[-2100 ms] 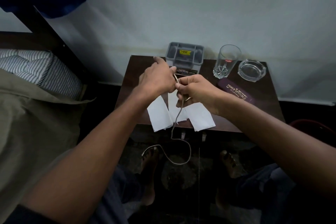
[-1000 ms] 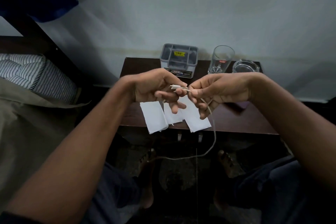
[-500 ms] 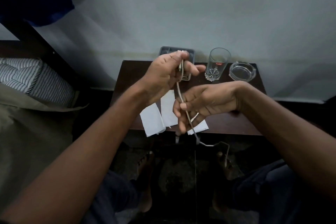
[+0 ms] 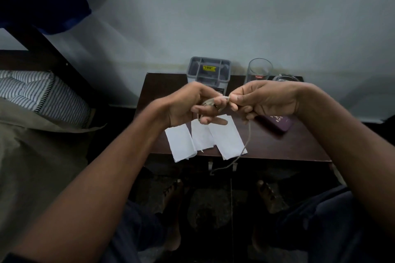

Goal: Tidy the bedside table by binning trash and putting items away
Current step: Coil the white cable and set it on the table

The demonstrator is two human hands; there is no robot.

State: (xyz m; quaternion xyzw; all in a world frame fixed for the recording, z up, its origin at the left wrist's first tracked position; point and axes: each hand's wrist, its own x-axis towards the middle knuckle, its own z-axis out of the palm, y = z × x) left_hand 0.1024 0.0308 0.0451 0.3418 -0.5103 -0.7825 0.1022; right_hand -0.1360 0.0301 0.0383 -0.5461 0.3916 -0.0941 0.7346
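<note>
The left hand (image 4: 192,104) and right hand (image 4: 267,100) meet above the tabletop (image 4: 277,147), both closed on a thin pale cable (image 4: 245,145). The left has loops of it wound around its curled fingers; the right pinches it between thumb and forefinger, and the loose end hangs down past the tabletop's front edge. Under the hands lie three white paper slips (image 4: 226,136) side by side, overhanging that edge. A purple case (image 4: 277,124) lies beneath the right hand. At the back stand a grey organiser box (image 4: 209,70), its compartments showing only a yellow label, a seemingly empty drinking glass (image 4: 259,70), and a glass ashtray (image 4: 284,78), mostly hidden.
</note>
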